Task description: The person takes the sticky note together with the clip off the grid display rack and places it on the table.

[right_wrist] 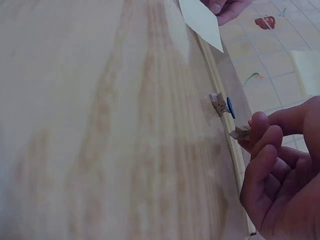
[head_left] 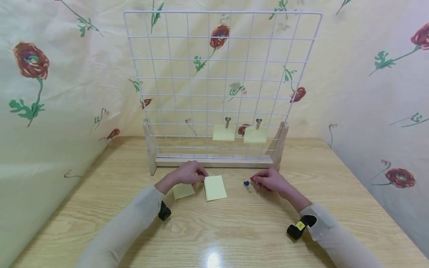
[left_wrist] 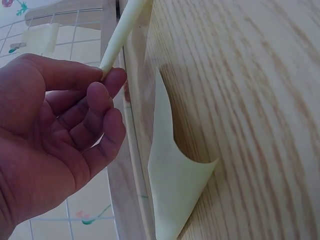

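Note:
My left hand (head_left: 189, 173) pinches a pale yellow sticky note (head_left: 215, 188) by its upper left corner, between thumb and forefinger. Seen edge-on in the left wrist view, that same note (left_wrist: 121, 39) tilts up from the fingertips. A second yellow note (left_wrist: 175, 187), its edge curled, lies on the table close by, partly behind the left hand in the head view. My right hand (head_left: 271, 180) holds a small wooden clothespin (right_wrist: 241, 133) with a red top in its fingertips. Just left of it, a matching clothespin (head_left: 247, 185) with a blue heart rests on the table.
Behind the hands stands a white wire grid (head_left: 207, 78) on a wooden base (head_left: 214, 162). Two yellow notes, a left one (head_left: 223, 133) and a right one (head_left: 255, 135), hang from its lower part by small clothespins. Flowered cloth (head_left: 67, 100) surrounds the wooden table (head_left: 214, 230).

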Motion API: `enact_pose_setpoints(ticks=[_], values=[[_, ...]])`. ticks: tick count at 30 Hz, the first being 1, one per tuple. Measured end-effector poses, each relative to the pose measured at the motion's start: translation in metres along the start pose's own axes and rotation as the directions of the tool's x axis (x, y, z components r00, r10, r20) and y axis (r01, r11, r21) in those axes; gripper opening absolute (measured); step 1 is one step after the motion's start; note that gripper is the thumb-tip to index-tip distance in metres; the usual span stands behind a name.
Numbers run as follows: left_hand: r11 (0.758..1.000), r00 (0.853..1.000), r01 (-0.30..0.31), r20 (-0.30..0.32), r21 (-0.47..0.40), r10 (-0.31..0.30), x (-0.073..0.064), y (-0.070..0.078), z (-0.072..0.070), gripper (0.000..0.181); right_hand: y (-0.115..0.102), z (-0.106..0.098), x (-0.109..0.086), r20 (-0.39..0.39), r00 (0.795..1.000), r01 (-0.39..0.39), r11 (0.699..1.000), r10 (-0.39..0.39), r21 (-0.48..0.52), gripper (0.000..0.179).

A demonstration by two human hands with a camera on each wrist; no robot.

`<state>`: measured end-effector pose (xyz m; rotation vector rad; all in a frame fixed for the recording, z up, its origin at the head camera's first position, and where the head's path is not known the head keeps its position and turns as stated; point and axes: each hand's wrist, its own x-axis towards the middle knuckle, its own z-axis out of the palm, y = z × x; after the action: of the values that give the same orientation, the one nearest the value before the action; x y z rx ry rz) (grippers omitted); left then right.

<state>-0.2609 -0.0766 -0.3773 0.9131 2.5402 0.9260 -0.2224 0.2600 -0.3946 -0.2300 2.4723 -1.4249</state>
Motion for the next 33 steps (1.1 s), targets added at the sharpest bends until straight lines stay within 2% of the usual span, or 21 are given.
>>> enact_pose_setpoints(ticks=[8,20,33], values=[[1.0,1.0,-0.005,0.011,0.021,0.005,0.0011,0.0017,0.0025,0.017,0.003,0.0008,-0.0016,-0.027,1.0,-0.01,0.999,0.009,-0.042,0.023],[1.0,1.0,-0.023,0.014,-0.006,0.023,0.0,0.0013,0.002,0.017,0.0078,0.0003,0.0006,-0.067,0.998,-0.002,0.995,-0.004,-0.097,0.023],[1.0,0.999,-0.029,0.025,0.006,0.029,-0.0062,-0.0049,-0.0006,0.022,0.0092,0.0022,0.0002,-0.093,0.996,0.006,0.996,-0.014,-0.089,0.021]])
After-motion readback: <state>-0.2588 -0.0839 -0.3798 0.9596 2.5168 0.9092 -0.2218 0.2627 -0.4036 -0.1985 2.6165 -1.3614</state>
